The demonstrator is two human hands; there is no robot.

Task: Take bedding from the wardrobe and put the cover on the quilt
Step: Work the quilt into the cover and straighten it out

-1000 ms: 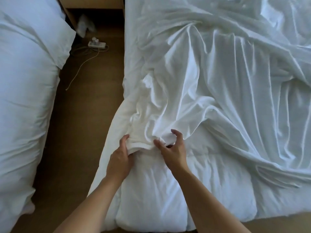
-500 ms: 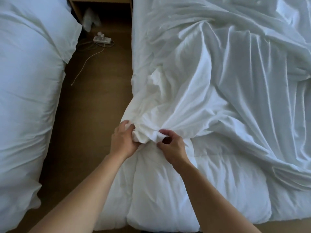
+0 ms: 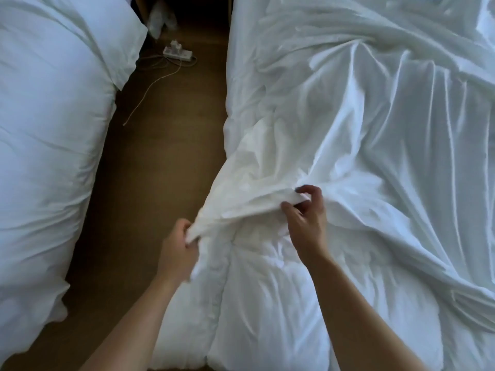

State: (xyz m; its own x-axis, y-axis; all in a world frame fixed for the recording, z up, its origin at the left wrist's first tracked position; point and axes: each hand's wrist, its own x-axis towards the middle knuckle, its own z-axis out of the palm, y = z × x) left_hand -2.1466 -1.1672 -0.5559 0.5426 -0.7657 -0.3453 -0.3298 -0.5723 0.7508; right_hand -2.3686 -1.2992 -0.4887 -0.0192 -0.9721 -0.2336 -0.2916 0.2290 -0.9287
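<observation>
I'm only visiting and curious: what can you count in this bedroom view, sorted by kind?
Covers: 1, thin white fabric cover
Quilts: 1, puffy white padded quilt
Hands: 2, left hand and right hand, both gripping the cover's edge
Power strips: 1, white plastic power strip on the floor
Other bedding: 1, white bedding heap at left
Total: 6

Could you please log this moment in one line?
left hand: grips cover | right hand: pinches cover | quilt: near end bare

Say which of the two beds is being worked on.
The bed on the right: the left hand and right hand pinch the cover there; the bed on the left lies untouched.
</observation>
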